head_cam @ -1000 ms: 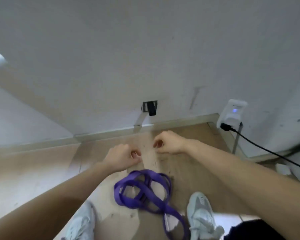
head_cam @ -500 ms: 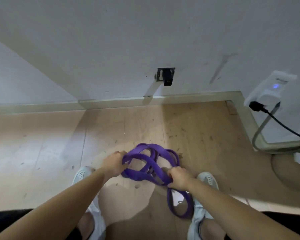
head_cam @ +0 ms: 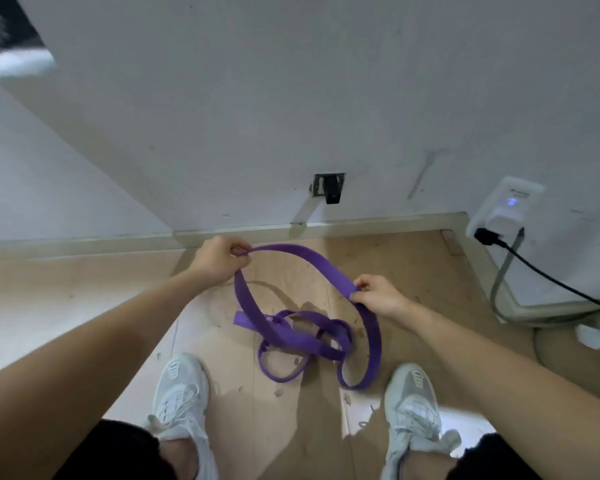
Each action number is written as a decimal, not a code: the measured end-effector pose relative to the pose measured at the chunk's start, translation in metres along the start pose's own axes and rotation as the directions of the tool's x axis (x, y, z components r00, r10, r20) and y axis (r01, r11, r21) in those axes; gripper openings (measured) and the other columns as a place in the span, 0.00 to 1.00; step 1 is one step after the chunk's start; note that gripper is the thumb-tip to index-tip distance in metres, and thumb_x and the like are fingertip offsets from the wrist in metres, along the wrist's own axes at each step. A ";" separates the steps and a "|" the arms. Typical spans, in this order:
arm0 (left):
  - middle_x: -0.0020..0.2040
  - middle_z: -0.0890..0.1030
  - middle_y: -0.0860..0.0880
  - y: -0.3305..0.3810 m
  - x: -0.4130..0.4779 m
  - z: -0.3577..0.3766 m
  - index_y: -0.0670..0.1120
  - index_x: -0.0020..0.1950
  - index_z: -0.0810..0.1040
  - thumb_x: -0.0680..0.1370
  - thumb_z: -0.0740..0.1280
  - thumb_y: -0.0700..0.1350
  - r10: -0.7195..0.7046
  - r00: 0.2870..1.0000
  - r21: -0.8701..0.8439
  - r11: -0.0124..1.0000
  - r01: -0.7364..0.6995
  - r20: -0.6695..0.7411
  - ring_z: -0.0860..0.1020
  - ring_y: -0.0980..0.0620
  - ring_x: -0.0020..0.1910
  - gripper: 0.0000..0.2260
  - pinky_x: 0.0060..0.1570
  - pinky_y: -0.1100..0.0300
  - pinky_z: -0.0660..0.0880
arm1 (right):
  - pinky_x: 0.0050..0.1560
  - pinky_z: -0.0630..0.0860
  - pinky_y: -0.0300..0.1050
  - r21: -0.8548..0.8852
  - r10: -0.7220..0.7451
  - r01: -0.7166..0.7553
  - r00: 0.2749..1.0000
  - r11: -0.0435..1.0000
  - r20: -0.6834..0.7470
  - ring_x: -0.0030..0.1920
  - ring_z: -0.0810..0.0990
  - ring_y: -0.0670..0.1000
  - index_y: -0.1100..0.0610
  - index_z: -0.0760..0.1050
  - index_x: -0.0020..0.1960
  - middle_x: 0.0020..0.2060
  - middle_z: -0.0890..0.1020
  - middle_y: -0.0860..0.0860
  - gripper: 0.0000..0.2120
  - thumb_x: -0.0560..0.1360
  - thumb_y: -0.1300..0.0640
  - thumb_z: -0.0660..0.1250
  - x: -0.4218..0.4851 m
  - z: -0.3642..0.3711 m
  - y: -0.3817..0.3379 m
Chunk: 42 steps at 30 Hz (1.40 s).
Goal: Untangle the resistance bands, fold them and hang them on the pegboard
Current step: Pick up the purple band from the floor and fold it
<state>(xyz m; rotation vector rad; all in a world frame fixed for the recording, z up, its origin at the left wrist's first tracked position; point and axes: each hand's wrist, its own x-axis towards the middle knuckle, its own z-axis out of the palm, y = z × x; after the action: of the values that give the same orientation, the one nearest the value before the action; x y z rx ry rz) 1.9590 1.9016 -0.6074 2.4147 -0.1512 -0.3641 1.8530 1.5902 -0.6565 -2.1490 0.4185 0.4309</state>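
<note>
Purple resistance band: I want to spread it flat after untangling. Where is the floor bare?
Bare floor lies left of the left hand, between the baseboard and the left shoe. Crowded: the tangled purple resistance band right of that shoe, and the black cable at right.

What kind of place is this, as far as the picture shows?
Probably an ordinary indoor room, seen near a corner: a worn wooden floor, a plain white wall with a skirting board, and a wall socket with a black plug in it.
</note>
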 end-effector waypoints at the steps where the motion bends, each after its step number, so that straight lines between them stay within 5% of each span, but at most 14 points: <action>1: 0.48 0.86 0.47 0.009 0.002 -0.014 0.47 0.53 0.84 0.76 0.73 0.41 0.025 1.000 -0.011 1.000 -0.025 -0.015 0.84 0.46 0.48 0.07 0.55 0.47 0.82 | 0.38 0.72 0.38 0.019 -0.038 0.038 0.999 0.999 -0.023 0.40 0.77 0.51 0.56 0.76 0.42 0.38 0.80 0.52 0.06 0.75 0.65 0.70 -0.002 -0.015 -0.015; 5: 0.45 0.84 0.46 0.055 -0.003 -0.071 0.44 0.56 0.84 0.78 0.71 0.39 0.142 0.988 0.044 0.989 -0.140 -0.066 0.83 0.42 0.48 0.08 0.54 0.44 0.81 | 0.39 0.71 0.35 -0.041 -0.217 0.215 0.973 0.976 -0.073 0.37 0.77 0.47 0.53 0.77 0.43 0.37 0.79 0.48 0.06 0.75 0.55 0.74 -0.020 -0.079 -0.077; 8: 0.45 0.83 0.46 0.088 -0.012 -0.109 0.43 0.58 0.83 0.80 0.70 0.39 0.177 0.980 0.045 0.984 -0.174 -0.091 0.83 0.44 0.46 0.08 0.52 0.47 0.82 | 0.31 0.67 0.30 -0.086 -0.318 0.309 0.936 0.947 -0.149 0.30 0.71 0.42 0.54 0.75 0.40 0.31 0.73 0.48 0.09 0.75 0.55 0.74 -0.038 -0.123 -0.122; 10: 0.45 0.84 0.47 0.104 -0.022 -0.129 0.44 0.59 0.83 0.80 0.70 0.41 0.208 0.973 0.043 0.978 -0.205 -0.099 0.83 0.47 0.45 0.09 0.50 0.52 0.82 | 0.34 0.68 0.33 -0.063 -0.375 0.370 0.906 0.927 -0.199 0.32 0.71 0.44 0.58 0.78 0.46 0.32 0.72 0.48 0.07 0.76 0.55 0.73 -0.053 -0.147 -0.149; 15: 0.47 0.84 0.49 0.128 -0.045 -0.150 0.47 0.57 0.83 0.80 0.70 0.42 0.294 0.955 0.135 0.948 -0.289 -0.024 0.82 0.48 0.48 0.07 0.52 0.52 0.78 | 0.36 0.76 0.41 0.152 -0.476 0.568 0.784 0.809 -0.397 0.32 0.74 0.46 0.57 0.77 0.51 0.34 0.74 0.49 0.07 0.76 0.57 0.73 -0.094 -0.195 -0.214; 18: 0.49 0.85 0.47 0.133 -0.052 -0.144 0.46 0.57 0.84 0.80 0.70 0.41 0.308 0.951 0.047 0.950 -0.309 0.031 0.82 0.46 0.52 0.07 0.59 0.48 0.78 | 0.34 0.78 0.41 0.258 -0.484 0.639 0.739 0.725 -0.470 0.28 0.76 0.46 0.56 0.76 0.46 0.34 0.77 0.51 0.06 0.76 0.59 0.73 -0.110 -0.200 -0.239; 23: 0.51 0.87 0.49 0.137 -0.052 -0.127 0.45 0.51 0.85 0.77 0.67 0.33 0.255 0.924 -0.083 0.967 -0.241 0.285 0.83 0.47 0.57 0.10 0.62 0.50 0.77 | 0.45 0.81 0.49 0.185 -0.451 0.524 0.831 0.831 -0.326 0.35 0.82 0.51 0.58 0.79 0.49 0.38 0.83 0.55 0.09 0.76 0.52 0.73 -0.111 -0.177 -0.228; 28: 0.53 0.87 0.47 0.137 -0.051 -0.121 0.48 0.59 0.80 0.69 0.71 0.46 0.197 0.872 -0.142 0.979 -0.149 0.449 0.82 0.48 0.58 0.18 0.61 0.53 0.73 | 0.42 0.78 0.41 0.028 -0.483 0.498 0.853 0.867 -0.199 0.39 0.83 0.47 0.57 0.81 0.50 0.39 0.85 0.53 0.11 0.72 0.52 0.76 -0.102 -0.168 -0.223; 33: 0.58 0.83 0.49 0.152 -0.047 -0.110 0.51 0.64 0.77 0.78 0.73 0.47 0.252 0.885 -0.172 0.965 -0.199 0.391 0.81 0.52 0.59 0.15 0.60 0.56 0.76 | 0.48 0.81 0.45 -0.239 -0.555 0.525 0.829 0.817 -0.075 0.46 0.85 0.50 0.55 0.83 0.51 0.43 0.86 0.51 0.13 0.70 0.51 0.78 -0.098 -0.154 -0.235; 35: 0.59 0.82 0.52 0.156 -0.047 -0.102 0.51 0.68 0.75 0.77 0.73 0.50 0.289 0.885 -0.200 0.953 -0.228 0.366 0.80 0.54 0.60 0.21 0.59 0.56 0.76 | 0.41 0.79 0.40 -0.278 -0.553 0.516 0.830 0.810 -0.071 0.44 0.84 0.49 0.56 0.82 0.53 0.43 0.86 0.50 0.14 0.71 0.51 0.77 -0.098 -0.150 -0.238; 42: 0.61 0.80 0.54 0.167 -0.053 -0.082 0.53 0.68 0.71 0.73 0.77 0.53 0.391 0.871 -0.314 0.902 -0.298 0.297 0.80 0.53 0.59 0.27 0.60 0.56 0.78 | 0.35 0.78 0.41 -0.089 -0.570 0.572 0.767 0.816 -0.295 0.39 0.84 0.51 0.56 0.81 0.50 0.39 0.85 0.54 0.13 0.70 0.51 0.78 -0.103 -0.148 -0.250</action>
<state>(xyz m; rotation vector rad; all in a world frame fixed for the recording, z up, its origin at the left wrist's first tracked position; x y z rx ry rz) 1.9307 1.8357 -0.4271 1.9913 -0.6526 -0.6075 1.8954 1.6224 -0.3528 -2.2080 -0.0873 -0.2621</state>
